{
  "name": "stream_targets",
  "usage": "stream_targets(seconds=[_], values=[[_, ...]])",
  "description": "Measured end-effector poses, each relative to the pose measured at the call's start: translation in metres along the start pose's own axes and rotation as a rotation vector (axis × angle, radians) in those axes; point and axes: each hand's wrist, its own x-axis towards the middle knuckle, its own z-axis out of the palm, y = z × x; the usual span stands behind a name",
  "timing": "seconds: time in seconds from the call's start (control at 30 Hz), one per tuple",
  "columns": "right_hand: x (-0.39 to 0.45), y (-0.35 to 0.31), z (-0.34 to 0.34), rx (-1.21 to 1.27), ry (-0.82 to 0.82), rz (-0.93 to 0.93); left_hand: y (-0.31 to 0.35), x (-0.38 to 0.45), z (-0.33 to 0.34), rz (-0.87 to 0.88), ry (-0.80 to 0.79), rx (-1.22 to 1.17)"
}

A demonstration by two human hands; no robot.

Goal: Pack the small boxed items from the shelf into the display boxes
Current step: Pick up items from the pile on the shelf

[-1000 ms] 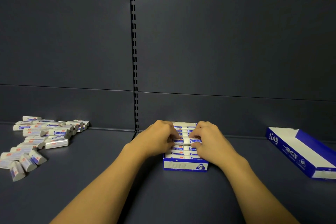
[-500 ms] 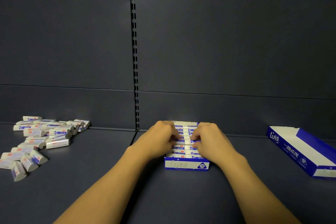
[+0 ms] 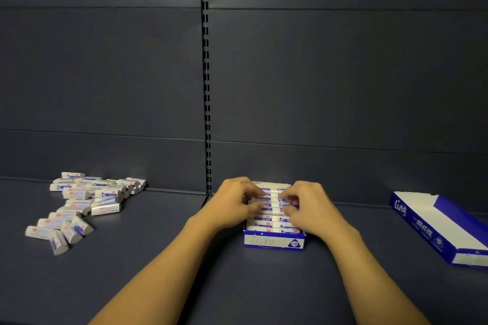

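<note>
A blue and white display box [image 3: 273, 242] stands on the dark shelf in the middle, filled with rows of small white and blue boxed items [image 3: 266, 221]. My left hand [image 3: 233, 203] rests on the box's left side, fingers spread and blurred over the items. My right hand [image 3: 307, 206] lies on the right side, fingers curled down onto the items. Neither hand visibly grips one item. A loose heap of the same small boxed items [image 3: 84, 200] lies on the shelf at the far left.
A second blue and white display box [image 3: 438, 224] lies at an angle at the right, its white inside showing. The dark back panel and a slotted upright [image 3: 206, 87] rise behind the shelf. Bare shelf lies between the heap and the middle box.
Both hands stay on the filled box; their fingers have shifted slightly toward the back rows and loosened. The box has slid a little toward me.
</note>
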Motion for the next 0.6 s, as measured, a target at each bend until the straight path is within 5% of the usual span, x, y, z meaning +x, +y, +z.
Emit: stream_targets(seconds=[0.27,0.6], values=[[-0.005,-0.021,-0.025,0.109,0.074,-0.09,-0.008,-0.03,-0.048,-0.147,0.048,0.192],[0.001,-0.098,-0.018,-0.044,-0.189,-0.247,-0.005,-0.09,-0.118,-0.346,0.058,0.4]])
